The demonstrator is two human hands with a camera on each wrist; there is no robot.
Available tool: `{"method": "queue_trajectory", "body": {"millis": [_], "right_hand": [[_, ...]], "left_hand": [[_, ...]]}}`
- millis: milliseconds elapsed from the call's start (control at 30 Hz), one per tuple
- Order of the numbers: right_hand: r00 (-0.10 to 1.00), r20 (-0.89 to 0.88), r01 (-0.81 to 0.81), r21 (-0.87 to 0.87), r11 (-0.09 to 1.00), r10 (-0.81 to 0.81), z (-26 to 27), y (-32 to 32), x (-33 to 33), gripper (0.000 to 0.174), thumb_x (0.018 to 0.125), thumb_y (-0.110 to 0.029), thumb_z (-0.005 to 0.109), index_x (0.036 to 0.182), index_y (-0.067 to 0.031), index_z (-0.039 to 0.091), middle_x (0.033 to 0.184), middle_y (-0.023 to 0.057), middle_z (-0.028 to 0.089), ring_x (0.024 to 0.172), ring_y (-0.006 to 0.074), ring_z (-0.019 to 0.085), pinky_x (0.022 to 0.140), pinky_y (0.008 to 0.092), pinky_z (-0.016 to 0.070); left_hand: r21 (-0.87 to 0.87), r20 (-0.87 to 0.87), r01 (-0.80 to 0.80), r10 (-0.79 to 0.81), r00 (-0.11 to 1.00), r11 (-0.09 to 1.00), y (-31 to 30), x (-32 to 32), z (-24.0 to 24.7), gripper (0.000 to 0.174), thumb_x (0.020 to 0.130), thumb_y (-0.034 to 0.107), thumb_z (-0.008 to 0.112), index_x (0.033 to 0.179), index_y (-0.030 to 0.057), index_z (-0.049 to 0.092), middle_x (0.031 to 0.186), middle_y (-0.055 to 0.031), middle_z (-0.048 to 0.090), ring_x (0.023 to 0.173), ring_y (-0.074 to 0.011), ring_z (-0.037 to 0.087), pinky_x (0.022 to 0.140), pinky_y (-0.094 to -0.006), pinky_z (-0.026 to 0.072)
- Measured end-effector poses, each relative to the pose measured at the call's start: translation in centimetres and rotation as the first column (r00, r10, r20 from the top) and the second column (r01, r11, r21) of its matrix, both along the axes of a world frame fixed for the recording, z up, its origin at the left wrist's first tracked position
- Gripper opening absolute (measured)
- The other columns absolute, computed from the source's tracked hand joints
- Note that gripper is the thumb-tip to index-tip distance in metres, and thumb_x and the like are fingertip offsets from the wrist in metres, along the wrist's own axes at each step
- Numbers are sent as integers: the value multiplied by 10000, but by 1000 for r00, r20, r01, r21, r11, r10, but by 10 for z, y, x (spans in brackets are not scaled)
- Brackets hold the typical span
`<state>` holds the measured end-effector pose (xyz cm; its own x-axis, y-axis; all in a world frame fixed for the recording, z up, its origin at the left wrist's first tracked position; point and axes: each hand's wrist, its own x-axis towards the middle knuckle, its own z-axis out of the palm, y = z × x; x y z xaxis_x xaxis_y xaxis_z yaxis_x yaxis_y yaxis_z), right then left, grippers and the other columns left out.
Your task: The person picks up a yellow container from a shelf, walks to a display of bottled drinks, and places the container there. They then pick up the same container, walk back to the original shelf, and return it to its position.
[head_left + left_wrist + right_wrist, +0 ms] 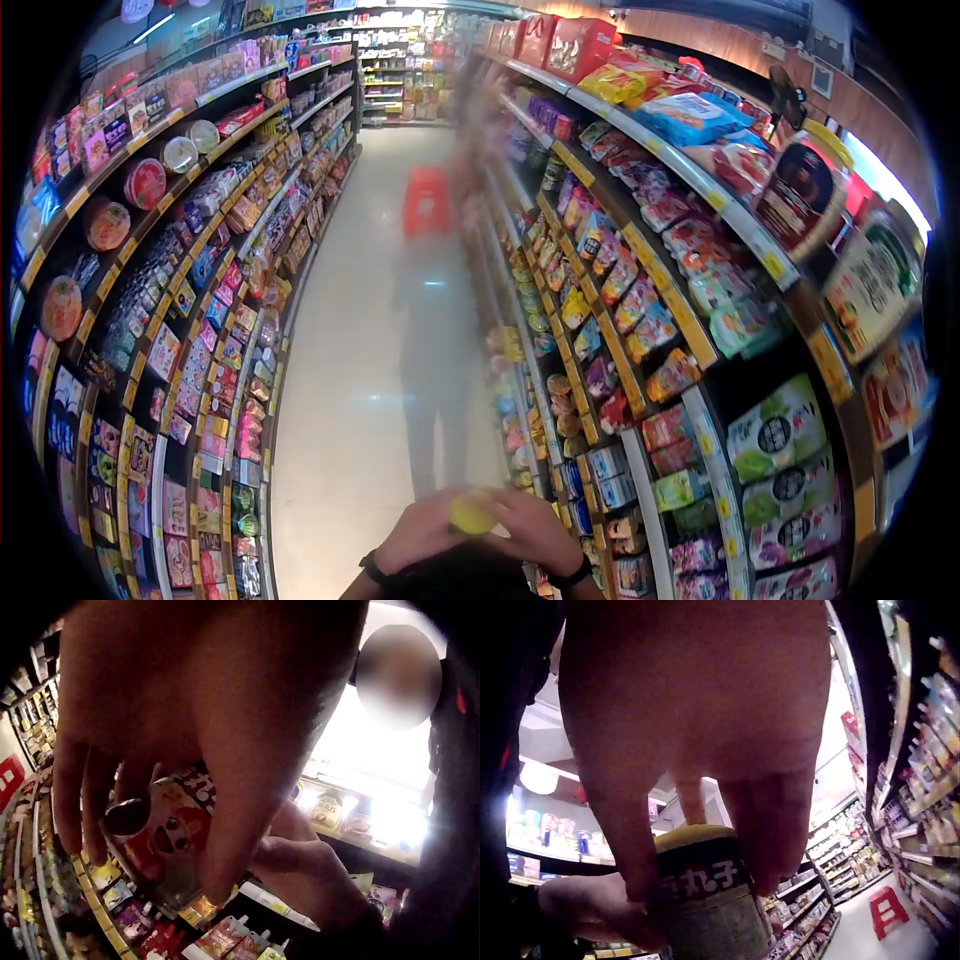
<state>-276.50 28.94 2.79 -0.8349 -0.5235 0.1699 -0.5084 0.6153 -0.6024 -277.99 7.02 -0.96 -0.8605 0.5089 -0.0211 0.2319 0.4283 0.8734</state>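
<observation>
Both hands hold a small jar with a yellow lid (pixel 472 512), low in front of the body at the bottom of the head view. The left hand (pixel 415 530) grips it from one side, its fingers and thumb around the label, which shows a cartoon face (pixel 171 836) in the left wrist view. From the other side the right hand (pixel 540 532) holds the jar, with its thumb and fingers straddling the lid and upper wall. White characters on a dark band mark the jar (pixel 709 900) in the right wrist view. Its base is hidden.
Packed snack shelves (pixel 190 290) line the left of the aisle, and shelves of pouches (pixel 640 270) stand close on the right. A red stool (pixel 427 202) is on the pale floor (pixel 345 330) ahead. More shelves (pixel 420 75) close off the far end.
</observation>
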Motion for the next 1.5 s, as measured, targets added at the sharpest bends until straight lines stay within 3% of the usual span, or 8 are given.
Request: {"method": "queue_trajectory", "body": {"millis": [267, 367, 467, 500, 833, 1233, 1333, 1500], "right_hand": [[981, -5, 194, -126, 973, -196, -47, 19, -148, 434, 902, -223, 757, 1307, -75, 702, 1196, 205, 724, 1091, 381, 699, 950, 455, 558], [986, 106, 135, -57, 989, -129, -70, 32, -225, 532, 842, -241, 817, 1326, -98, 650, 1241, 158, 700, 1133, 369, 680, 949, 432, 560], [987, 78, 148, -154, 977, -137, -61, 44, -308, 538, 836, -223, 815, 1331, -96, 646, 1224, 159, 709, 1137, 369, 679, 957, 432, 557], [989, 41, 147, -181, 972, -142, -52, 43, -334, 529, 855, -218, 799, 1342, -89, 637, 1236, 166, 704, 1139, 374, 676, 956, 436, 552], [992, -19, 116, -213, 970, -122, -30, 51, -567, 517, 835, -159, 803, 1322, -71, 653, 1271, 185, 687, 1140, 383, 668, 952, 447, 543], [955, 73, 298, -202, 933, -289, -43, 12, -810, 557, 874, -183, 796, 1383, -59, 607, 1380, 177, 637, 1262, 365, 609, 1072, 446, 473], [916, 39, 398, -184, 898, -398, -42, 14, -862, 659, 853, -207, 830, 1440, -72, 563, 1401, 163, 623, 1279, 366, 601, 1048, 447, 506], [495, 487, 867, -336, 369, -719, -115, 22, -924, 528, 891, -67, 734, 1392, -32, 570, 1301, 133, 646, 967, 178, 710, 869, 304, 559]], "left_hand": [[2, 60, 136, -136, 989, 991, 21, -169, -37, 660, 904, 312, 768, 1461, 86, 495, 1356, -162, 636, 1236, -372, 631, 1035, -417, 515], [-90, 178, 247, -228, 957, 965, 26, -252, -35, 667, 910, 329, 763, 1465, 84, 488, 1352, -173, 637, 1230, -383, 633, 1030, -425, 517], [-150, 176, 256, -229, 957, 955, 37, -336, -26, 690, 911, 348, 761, 1479, 82, 474, 1352, -187, 639, 1225, -391, 635, 1024, -428, 520], [-112, 36, 237, -234, 972, 965, 39, -363, -16, 700, 907, 350, 765, 1481, 73, 476, 1368, -199, 630, 1235, -392, 631, 1026, -426, 519], [0, 85, 39, -39, 996, 999, 49, -578, 0, 725, 853, 257, 809, 1473, 74, 479, 1369, -186, 629, 1249, -388, 616, 1051, -420, 504], [40, -59, 225, -223, 973, 973, 23, -858, -13, 660, 893, 209, 764, 1462, 62, 463, 1364, -202, 617, 1253, -414, 603, 1043, -430, 503], [15, 151, 228, -227, 962, 974, 22, -928, 1, 677, 884, 193, 770, 1468, 61, 454, 1387, -209, 603, 1273, -415, 593, 1058, -429, 496], [-11, 55, 332, -331, 942, 943, 29, -1027, -2, 696, 874, 198, 790, 1473, 78, 456, 1407, -209, 596, 1300, -400, 592, 1069, -420, 495]]}}
